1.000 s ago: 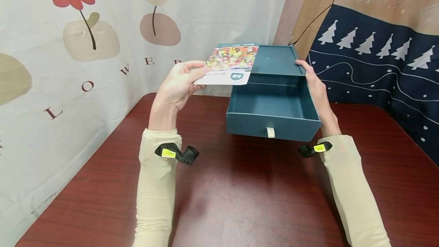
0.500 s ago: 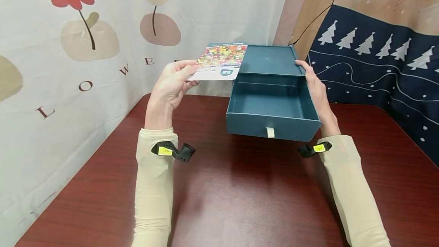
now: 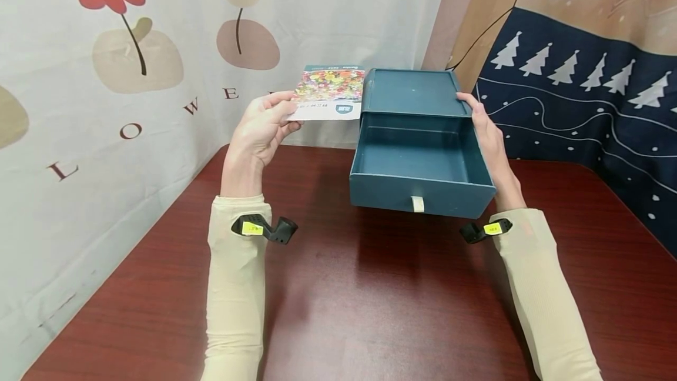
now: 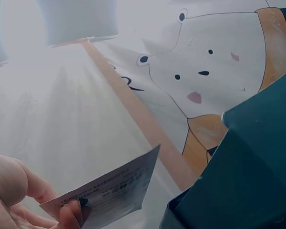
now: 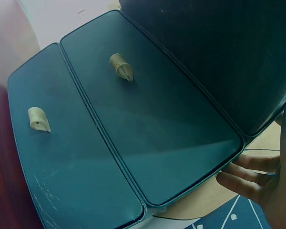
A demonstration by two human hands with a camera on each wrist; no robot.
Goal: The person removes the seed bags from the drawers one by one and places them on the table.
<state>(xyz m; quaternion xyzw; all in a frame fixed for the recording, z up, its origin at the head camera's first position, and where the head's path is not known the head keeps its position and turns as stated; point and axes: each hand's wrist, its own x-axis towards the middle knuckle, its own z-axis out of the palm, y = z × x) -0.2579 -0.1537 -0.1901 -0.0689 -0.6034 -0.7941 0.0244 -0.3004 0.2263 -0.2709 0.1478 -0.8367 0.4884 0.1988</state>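
My left hand (image 3: 261, 125) pinches a flat, flower-printed paper packet (image 3: 330, 88) by its near left corner. In the left wrist view the packet (image 4: 119, 191) shows its printed, greyish underside. A dark teal drawer box (image 3: 418, 93) stands at the middle right, its top drawer (image 3: 421, 196) pulled out towards me. The inside of that drawer looks bare. My right hand (image 3: 489, 134) grips the box's right side, one finger bent over the top edge. The right wrist view shows two shut lower drawers (image 5: 148, 119) with cream pull tabs, and several fingers of the right hand (image 5: 264, 186) against the box's side.
The box stands on a reddish-brown table (image 3: 317, 298). Behind it hangs a pale curtain (image 3: 338, 4) with flower prints. A dark blue cloth (image 3: 582, 104) with white trees hangs at the right. Small black cameras (image 3: 270, 229) are worn on both wrists.
My left hand has moved left with the packet, off the top of the drawer box, whose left top edge now shows. The right hand and the box have stayed put.
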